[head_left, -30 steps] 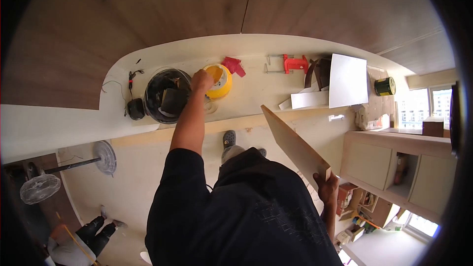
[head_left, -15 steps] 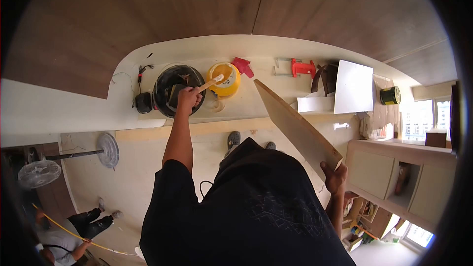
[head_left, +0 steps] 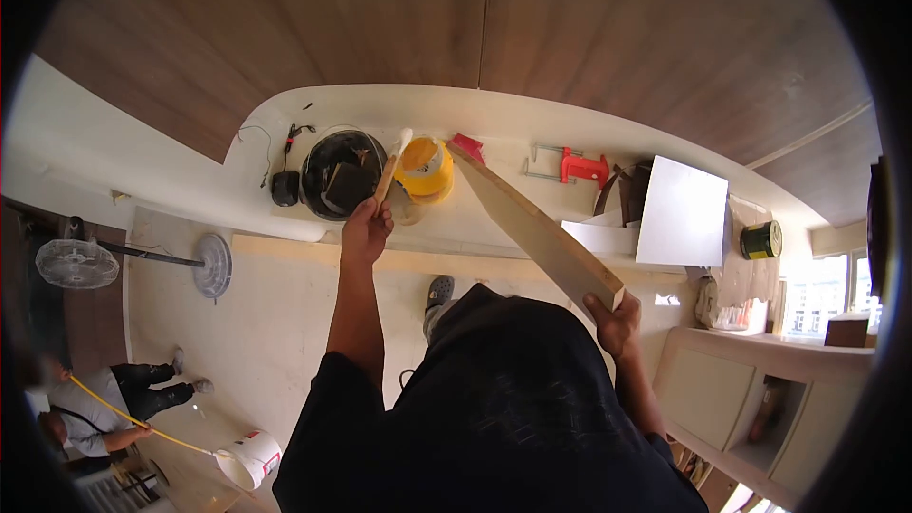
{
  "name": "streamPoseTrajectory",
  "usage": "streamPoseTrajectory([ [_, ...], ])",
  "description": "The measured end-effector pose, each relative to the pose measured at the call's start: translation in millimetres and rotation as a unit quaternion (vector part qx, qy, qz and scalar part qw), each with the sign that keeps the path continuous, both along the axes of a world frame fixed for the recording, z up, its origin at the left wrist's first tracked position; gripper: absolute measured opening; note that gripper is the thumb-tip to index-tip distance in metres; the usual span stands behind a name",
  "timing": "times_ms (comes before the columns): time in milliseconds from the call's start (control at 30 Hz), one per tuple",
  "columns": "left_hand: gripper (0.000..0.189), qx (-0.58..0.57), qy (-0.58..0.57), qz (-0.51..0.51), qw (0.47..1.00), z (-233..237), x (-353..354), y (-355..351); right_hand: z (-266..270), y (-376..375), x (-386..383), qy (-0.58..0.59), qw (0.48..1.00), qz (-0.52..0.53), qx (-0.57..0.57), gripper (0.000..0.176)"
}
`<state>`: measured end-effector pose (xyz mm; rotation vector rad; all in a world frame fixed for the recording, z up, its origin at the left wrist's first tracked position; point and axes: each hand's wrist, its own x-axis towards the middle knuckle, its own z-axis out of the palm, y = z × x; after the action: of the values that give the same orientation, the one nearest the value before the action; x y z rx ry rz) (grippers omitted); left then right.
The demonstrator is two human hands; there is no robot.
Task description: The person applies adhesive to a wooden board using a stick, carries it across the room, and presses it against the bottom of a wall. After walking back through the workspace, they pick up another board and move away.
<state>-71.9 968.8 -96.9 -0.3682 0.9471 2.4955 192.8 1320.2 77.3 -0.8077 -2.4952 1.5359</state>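
Note:
My left hand (head_left: 367, 228) is closed around the lower end of a flat wooden stick (head_left: 389, 179), which points up and has a whitish tip. Just right of the stick, on the ledge, is a yellow tub (head_left: 425, 171) with yellowish matter inside. A black bucket (head_left: 313, 176) holding dark pieces stands close to the left. My right hand (head_left: 617, 323) grips the near end of a long pale board (head_left: 541, 223), thumb on its face. The board slants up and left, its bare wood edge upward, and its far end overlaps the tub's right side in this view.
Along the ledge lie a red cloth-like piece (head_left: 466, 145), a red clamp (head_left: 583, 167), a white sheet (head_left: 682, 214) and a dark can (head_left: 760, 239). A fan (head_left: 76, 252) stands at left. A person (head_left: 123, 404) holds a yellow hose near a white bucket (head_left: 250, 460).
My left hand has drawn back from over the tub and turned the stick upright. My right hand has raised the board and moved it left, its far end now beside the tub.

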Motion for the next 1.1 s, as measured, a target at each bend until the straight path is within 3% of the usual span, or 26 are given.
streamPoseTrajectory([
  [233,0.018,0.097,0.045,0.055,0.993,51,71,46,-25,38,-5,0.026,0.997,0.07,-0.021,0.038],
  [433,0.018,-0.009,0.074,0.058,0.996,71,106,67,-46,47,-17,0.007,0.994,0.111,-0.019,0.041],
  [833,0.013,-0.147,-0.032,0.11,0.982,21,65,91,-82,41,-24,0.044,0.991,0.117,-0.051,0.041],
  [1100,0.014,-0.23,-0.055,0.091,0.967,14,42,109,-71,37,-23,0.013,0.991,0.131,-0.031,0.043],
])
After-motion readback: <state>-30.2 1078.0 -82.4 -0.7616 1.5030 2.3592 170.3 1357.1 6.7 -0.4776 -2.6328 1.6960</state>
